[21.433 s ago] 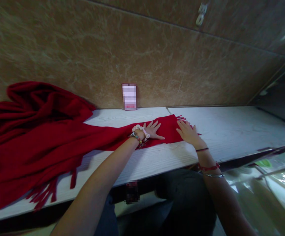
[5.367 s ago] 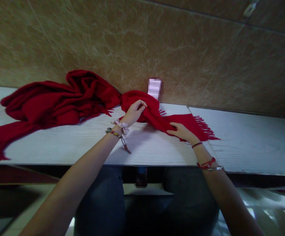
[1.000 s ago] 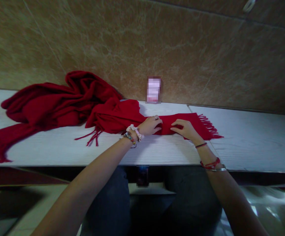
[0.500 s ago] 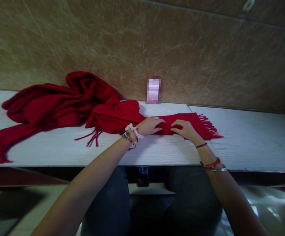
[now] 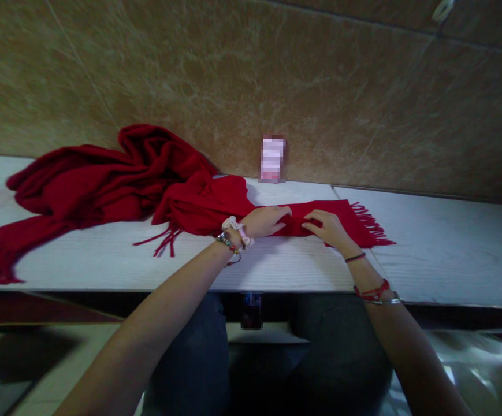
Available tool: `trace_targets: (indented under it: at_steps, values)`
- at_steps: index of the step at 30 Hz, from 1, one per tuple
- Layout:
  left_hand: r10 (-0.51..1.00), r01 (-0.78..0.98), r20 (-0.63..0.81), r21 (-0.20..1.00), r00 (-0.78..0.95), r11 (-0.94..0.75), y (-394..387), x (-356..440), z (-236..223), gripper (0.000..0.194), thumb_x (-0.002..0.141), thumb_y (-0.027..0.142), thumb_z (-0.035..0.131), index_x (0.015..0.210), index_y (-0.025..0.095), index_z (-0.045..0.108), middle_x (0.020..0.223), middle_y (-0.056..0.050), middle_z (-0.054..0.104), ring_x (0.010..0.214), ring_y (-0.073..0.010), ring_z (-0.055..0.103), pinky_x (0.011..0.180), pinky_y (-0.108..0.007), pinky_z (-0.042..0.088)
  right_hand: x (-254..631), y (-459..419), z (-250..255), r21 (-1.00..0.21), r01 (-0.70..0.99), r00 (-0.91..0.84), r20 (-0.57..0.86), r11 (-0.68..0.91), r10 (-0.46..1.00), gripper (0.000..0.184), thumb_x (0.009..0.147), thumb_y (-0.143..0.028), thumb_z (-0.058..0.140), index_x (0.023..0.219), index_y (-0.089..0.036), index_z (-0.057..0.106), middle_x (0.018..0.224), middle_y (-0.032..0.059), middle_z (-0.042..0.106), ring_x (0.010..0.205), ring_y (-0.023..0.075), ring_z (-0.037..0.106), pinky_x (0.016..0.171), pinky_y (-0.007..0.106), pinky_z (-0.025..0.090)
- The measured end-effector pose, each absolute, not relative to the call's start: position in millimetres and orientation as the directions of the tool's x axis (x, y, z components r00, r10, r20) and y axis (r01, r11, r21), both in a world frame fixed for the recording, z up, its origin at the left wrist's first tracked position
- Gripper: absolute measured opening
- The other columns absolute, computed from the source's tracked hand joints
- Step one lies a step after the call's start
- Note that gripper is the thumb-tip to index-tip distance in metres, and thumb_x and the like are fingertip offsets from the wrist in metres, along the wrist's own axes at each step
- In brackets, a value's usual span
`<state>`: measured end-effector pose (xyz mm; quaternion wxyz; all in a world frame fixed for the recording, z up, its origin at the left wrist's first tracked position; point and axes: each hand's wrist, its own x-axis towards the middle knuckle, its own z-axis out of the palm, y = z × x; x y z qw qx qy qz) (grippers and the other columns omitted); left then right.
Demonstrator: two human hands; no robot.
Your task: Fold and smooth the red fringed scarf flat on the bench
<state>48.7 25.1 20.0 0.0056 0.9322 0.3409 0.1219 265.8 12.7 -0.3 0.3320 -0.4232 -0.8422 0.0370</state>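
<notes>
A long red scarf (image 5: 92,188) with fringed ends lies along a white wood-grain bench top (image 5: 441,248). Most of it is heaped in loose folds on the left, while a narrow strip stretches flat to the right under my hands. My left hand (image 5: 267,221) bends over this strip, its curled fingers and thumb gripping the cloth. A short way to its right, my right hand (image 5: 326,227) pinches the same strip near the fringed right end. Both sets of fingertips partly hide the fabric they touch.
A blurred-out upright rectangle (image 5: 272,159) leans at the back against the brown marbled wall (image 5: 341,86). My legs (image 5: 337,352) are below the bench's front edge, with a second blurred-out patch (image 5: 251,310) between them. A pale fixture (image 5: 443,10) is high on the wall.
The view has shifted very slightly, so the bench and scarf appear a little further right. Both hands keep almost the same place on the scarf.
</notes>
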Motion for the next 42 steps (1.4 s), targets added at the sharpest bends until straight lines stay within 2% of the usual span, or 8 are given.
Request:
trace_targets:
  at_steps: [5, 8, 13, 19, 23, 29, 37, 42]
  values:
    - [0.615, 0.669, 0.35, -0.044, 0.706, -0.742, 27.7, 44.6, 24.2, 0.02, 0.083, 0.021, 0.048, 0.103, 0.016, 0.053, 0.103, -0.007, 0.055, 0.091, -0.0185, 0.054, 0.078, -0.029, 0.043, 266.5, 13.1, 0.1, -0.318, 0.725, -0.362, 0.579, 0.611, 0.73, 0.005, 0.077, -0.021, 0.059, 0.075, -0.018, 0.063, 0.075, 0.0043, 0.065, 0.069, 0.0178, 0.059, 0.064, 0.029, 0.046]
    - [0.585, 0.642, 0.342, -0.076, 0.735, -0.763, 26.8, 47.0, 22.1, 0.017, 0.083, 0.021, 0.048, 0.098, 0.017, 0.055, 0.102, -0.007, 0.054, 0.088, -0.0174, 0.054, 0.075, -0.028, 0.043, 266.5, 12.7, 0.4, -0.329, 0.708, -0.366, 0.586, 0.625, 0.723, 0.005, 0.077, -0.02, 0.059, 0.076, -0.018, 0.063, 0.075, 0.0042, 0.066, 0.071, 0.0179, 0.06, 0.065, 0.029, 0.047]
    - [0.59, 0.613, 0.234, -0.034, 0.773, -0.789, 24.1, 52.5, 16.5, 0.021, 0.085, 0.019, 0.044, 0.104, 0.019, 0.052, 0.103, -0.005, 0.057, 0.089, -0.0167, 0.056, 0.07, -0.025, 0.045, 266.8, 12.8, -0.3, -0.352, 0.67, -0.394, 0.577, 0.653, 0.716, 0.005, 0.077, -0.018, 0.057, 0.077, -0.017, 0.062, 0.077, 0.0048, 0.065, 0.072, 0.0175, 0.06, 0.067, 0.03, 0.047]
    - [0.613, 0.619, 0.254, 0.065, 0.748, -0.783, 29.4, 49.4, 19.3, 0.02, 0.085, 0.019, 0.047, 0.103, 0.015, 0.054, 0.102, -0.007, 0.059, 0.095, -0.018, 0.055, 0.081, -0.028, 0.044, 263.9, 11.6, -2.0, -0.344, 0.666, -0.447, 0.527, 0.662, 0.723, 0.011, 0.074, -0.02, 0.063, 0.085, -0.017, 0.063, 0.084, 0.0055, 0.066, 0.076, 0.0182, 0.06, 0.069, 0.031, 0.047]
    - [0.628, 0.633, 0.247, 0.071, 0.738, -0.771, 29.5, 49.9, 18.4, 0.016, 0.084, 0.02, 0.049, 0.097, 0.014, 0.056, 0.101, -0.009, 0.058, 0.093, -0.0181, 0.055, 0.083, -0.028, 0.043, 263.0, 11.4, -1.3, -0.333, 0.682, -0.439, 0.527, 0.652, 0.728, 0.003, 0.076, -0.02, 0.061, 0.076, -0.018, 0.062, 0.076, 0.0043, 0.065, 0.068, 0.0167, 0.059, 0.064, 0.029, 0.046]
    - [0.66, 0.641, 0.162, 0.158, 0.733, -0.751, 28.2, 49.6, 14.1, 0.04, 0.08, 0.02, 0.055, 0.118, 0.015, 0.044, 0.102, -0.007, 0.06, 0.093, -0.0182, 0.057, 0.08, -0.028, 0.044, 261.8, 10.0, 0.2, -0.28, 0.692, -0.496, 0.485, 0.665, 0.72, 0.011, 0.08, -0.02, 0.056, 0.07, -0.017, 0.059, 0.071, 0.0046, 0.062, 0.066, 0.0164, 0.056, 0.061, 0.028, 0.043]
    - [0.625, 0.624, 0.234, 0.085, 0.745, -0.776, 30.4, 48.5, 19.3, 0.019, 0.08, 0.02, 0.054, 0.099, 0.016, 0.056, 0.097, -0.006, 0.061, 0.091, -0.0172, 0.057, 0.079, -0.026, 0.043, 259.5, 3.5, 3.6, -0.276, 0.657, -0.484, 0.559, 0.701, 0.674, 0.009, 0.077, -0.023, 0.061, 0.085, -0.018, 0.06, 0.083, 0.0062, 0.062, 0.078, 0.019, 0.057, 0.07, 0.032, 0.045]
    - [0.591, 0.592, 0.223, 0.068, 0.775, -0.803, 29.8, 48.6, 19.1, 0.016, 0.082, 0.021, 0.052, 0.096, 0.016, 0.057, 0.095, -0.005, 0.061, 0.088, -0.0167, 0.057, 0.076, -0.026, 0.044, 258.2, 2.0, 5.9, -0.256, 0.669, -0.483, 0.565, 0.698, 0.669, 0.002, 0.076, -0.018, 0.06, 0.074, -0.018, 0.059, 0.075, 0.0047, 0.061, 0.072, 0.0182, 0.057, 0.068, 0.031, 0.045]
